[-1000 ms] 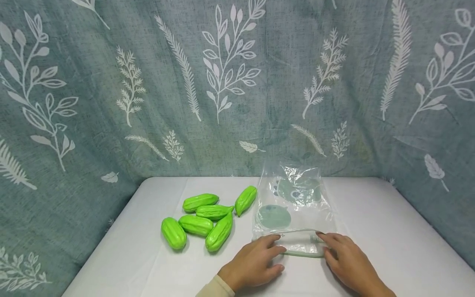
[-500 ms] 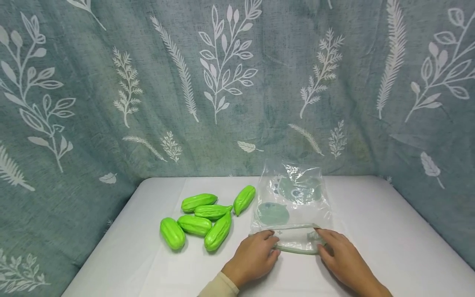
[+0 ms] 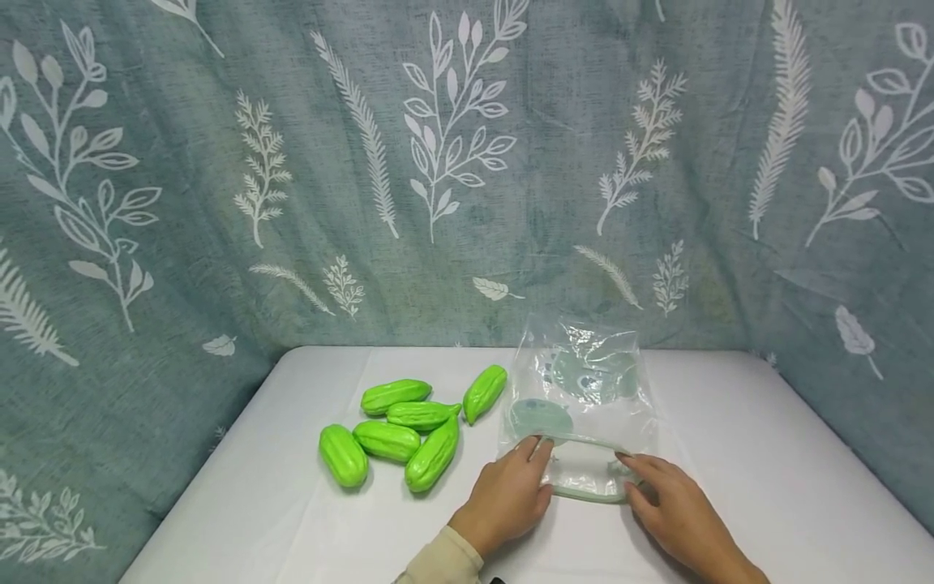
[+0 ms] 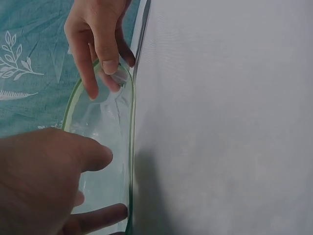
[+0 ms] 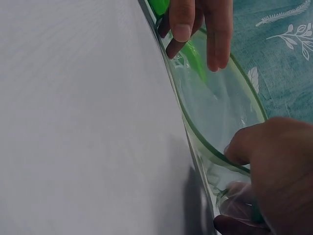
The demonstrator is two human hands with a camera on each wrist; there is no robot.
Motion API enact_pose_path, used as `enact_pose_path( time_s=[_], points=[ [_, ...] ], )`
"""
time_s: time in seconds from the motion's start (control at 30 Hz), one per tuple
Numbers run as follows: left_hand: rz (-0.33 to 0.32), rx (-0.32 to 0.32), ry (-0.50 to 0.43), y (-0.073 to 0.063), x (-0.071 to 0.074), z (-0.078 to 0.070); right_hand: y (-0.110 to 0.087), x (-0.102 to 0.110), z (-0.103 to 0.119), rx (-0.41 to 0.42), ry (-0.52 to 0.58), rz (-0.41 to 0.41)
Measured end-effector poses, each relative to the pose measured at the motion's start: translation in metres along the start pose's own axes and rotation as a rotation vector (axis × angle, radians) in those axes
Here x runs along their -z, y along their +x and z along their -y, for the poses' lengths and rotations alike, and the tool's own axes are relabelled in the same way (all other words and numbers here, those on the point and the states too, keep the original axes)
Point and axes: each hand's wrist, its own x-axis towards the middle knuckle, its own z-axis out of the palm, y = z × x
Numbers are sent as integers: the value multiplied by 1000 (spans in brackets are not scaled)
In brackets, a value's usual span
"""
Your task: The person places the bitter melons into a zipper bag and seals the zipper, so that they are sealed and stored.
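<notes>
The clear plastic bag (image 3: 584, 405) lies over the white table (image 3: 751, 462), right of its middle, its long axis running away from the person: green-edged mouth (image 3: 587, 494) facing them, far end reaching past the line of the table's back edge, in front of the leaf-patterned curtain (image 3: 452, 268). The mouth gapes in a long oval, side to side. At its left end the left hand (image 3: 508, 492) has its thumb and fingers parted; at its right end the right hand (image 3: 674, 503) has them spread too, touching the rim. Leftward, six green vegetables (image 3: 433, 453) sit loosely grouped, one just beside the bag, its narrow tip toward the person. Broad tabletop stretches from the bag to the right-hand edge, with a strip in front of the mouth.
</notes>
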Motion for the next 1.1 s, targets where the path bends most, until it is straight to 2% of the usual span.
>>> enact_pose_path(
  time_s=[0.2,0.33,0.67,1.1],
  points=[
    [-15,-5,-8,5,0,2,1,2,1,-38,16,-32],
    [-4,1,12,11,0,4,3,3,1,-23,15,-50],
    [39,33,59,17,-2,3,2,-2,0,-1,9,-10],
    [0,-16,65,26,-5,6,4,-4,3,-12,-13,11]
  ],
)
